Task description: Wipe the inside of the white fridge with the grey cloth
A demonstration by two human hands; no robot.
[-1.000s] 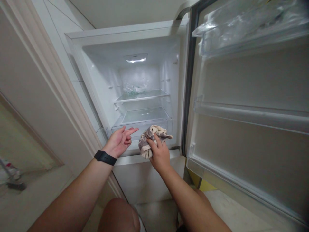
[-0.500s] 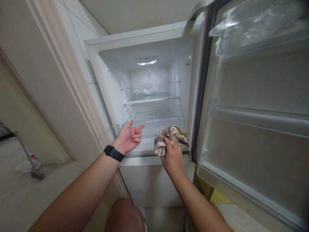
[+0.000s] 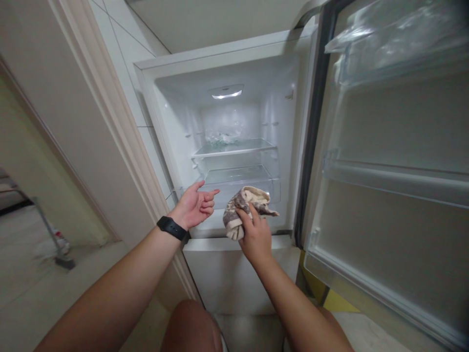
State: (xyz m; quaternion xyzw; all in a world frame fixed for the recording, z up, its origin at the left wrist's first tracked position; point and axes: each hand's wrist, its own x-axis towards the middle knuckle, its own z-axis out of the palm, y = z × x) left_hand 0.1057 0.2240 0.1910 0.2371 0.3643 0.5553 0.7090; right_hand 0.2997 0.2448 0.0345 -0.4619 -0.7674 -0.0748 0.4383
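Observation:
A crumpled cream and grey-brown patterned cloth [image 3: 236, 208] is gripped in my right hand [image 3: 258, 237], in front of the fridge's lower opening. My left hand [image 3: 198, 205], palm turned up with the index finger stretched out and the other fingers loosely curled, holds nothing. It hovers near the left side of the clear drawer [image 3: 238, 188] at the bottom of the open fridge [image 3: 220, 61]. Above the drawer, a glass shelf [image 3: 249, 146] bears a clear plastic bag [image 3: 223, 137] with something greenish in or under it.
The fridge door [image 3: 384, 127] stands wide open on the right, with clear door bins [image 3: 395, 178] and plastic wrapping [image 3: 406, 36] at its top. A door frame [image 3: 110, 127] runs along the left. Beyond it, a broom or brush [image 3: 64, 261] rests on the floor.
My right hand has moved a little left with the cloth, nearer to my left hand. The left hand keeps its place and pose. The view has shifted slightly.

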